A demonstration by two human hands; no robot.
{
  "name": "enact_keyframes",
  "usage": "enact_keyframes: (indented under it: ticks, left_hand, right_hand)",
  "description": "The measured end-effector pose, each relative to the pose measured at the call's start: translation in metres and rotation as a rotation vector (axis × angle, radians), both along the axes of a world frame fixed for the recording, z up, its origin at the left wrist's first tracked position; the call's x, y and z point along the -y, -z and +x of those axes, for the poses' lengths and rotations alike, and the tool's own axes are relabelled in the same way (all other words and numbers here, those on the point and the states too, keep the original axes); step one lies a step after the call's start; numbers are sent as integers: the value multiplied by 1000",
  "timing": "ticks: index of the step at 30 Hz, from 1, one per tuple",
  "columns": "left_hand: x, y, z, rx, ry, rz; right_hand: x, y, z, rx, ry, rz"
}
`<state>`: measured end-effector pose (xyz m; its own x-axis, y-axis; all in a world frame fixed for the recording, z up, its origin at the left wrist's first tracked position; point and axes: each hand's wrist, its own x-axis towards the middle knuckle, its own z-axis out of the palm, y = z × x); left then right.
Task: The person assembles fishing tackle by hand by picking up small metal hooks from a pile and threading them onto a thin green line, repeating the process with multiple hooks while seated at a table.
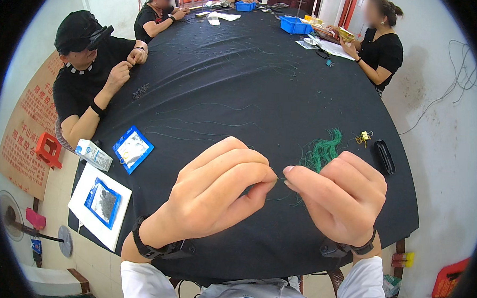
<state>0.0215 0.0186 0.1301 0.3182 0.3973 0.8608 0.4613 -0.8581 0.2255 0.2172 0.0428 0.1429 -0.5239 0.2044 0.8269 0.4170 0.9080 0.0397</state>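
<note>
Both my hands hover over the black cloth of the table, fingertips nearly meeting. My left hand point(221, 188) is closed in a pinch on a thin green thread point(281, 178). My right hand point(340, 196) pinches the same thread a short way to the right, and a short stretch shows between the fingertips. Whether anything tiny sits on the thread is too small to tell. Just behind my right hand lies a loose bundle of green threads point(323, 151), partly hidden by its knuckles. Single strands point(208, 121) are spread on the cloth beyond my left hand.
To the left lie a blue-edged packet point(133, 150), a small carton point(93, 154) and a white board point(120, 210) bearing a packet of dark bits point(103, 203). At right are gold binder clips point(363, 138) and a black case point(384, 157). Other people sit around the table; blue bins point(295, 26) stand far off.
</note>
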Motion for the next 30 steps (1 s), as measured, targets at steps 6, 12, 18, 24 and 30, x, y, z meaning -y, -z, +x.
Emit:
enact_keyframes:
  ticks: [6,12,18,24,30]
  left_hand:
    - [1,-1,2,43,52,-40]
    - [1,-1,-2,68,39,-92]
    - [4,-1,-3,123,50,-173]
    - [5,0,-3,128,60,-190]
    - [3,-2,-5,121,45,-170]
  right_hand:
    - [-2,-1,1,-24,-33,-25]
    - [-1,-1,-3,-62,-76,-141]
    - [-2,0,0,-1,-61,-131]
    - [-3,1,-1,-25,-57,-104]
    - [2,-5,-1,-18,-59,-137]
